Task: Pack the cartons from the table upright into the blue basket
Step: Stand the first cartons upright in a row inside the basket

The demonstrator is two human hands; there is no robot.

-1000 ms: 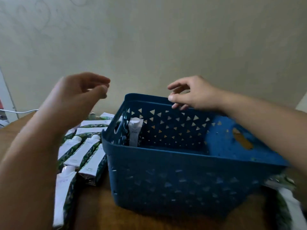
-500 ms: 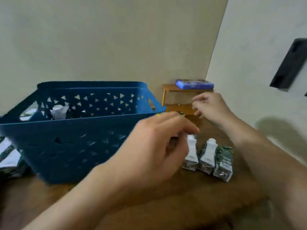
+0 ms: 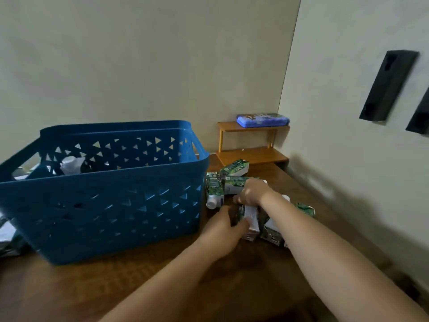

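Note:
The blue basket (image 3: 104, 205) stands on the brown table at the left, with one white-topped carton (image 3: 70, 165) upright inside its far left corner. Several green and white cartons (image 3: 233, 182) lie on the table to the right of the basket. My left hand (image 3: 222, 231) and my right hand (image 3: 254, 192) both close on one lying carton (image 3: 251, 219) in that pile, the left at its near end, the right at its far end. My right forearm hides part of the pile.
More cartons (image 3: 7, 235) lie at the left edge behind the basket. A small wooden shelf (image 3: 253, 154) with a blue case (image 3: 262, 119) stands in the back corner. The wall is close on the right, with black holders (image 3: 387, 87) mounted on it.
The view swung from the basket's left side to its right side. Both hands left the basket rim, came down onto the right-hand pile, and closed on one carton.

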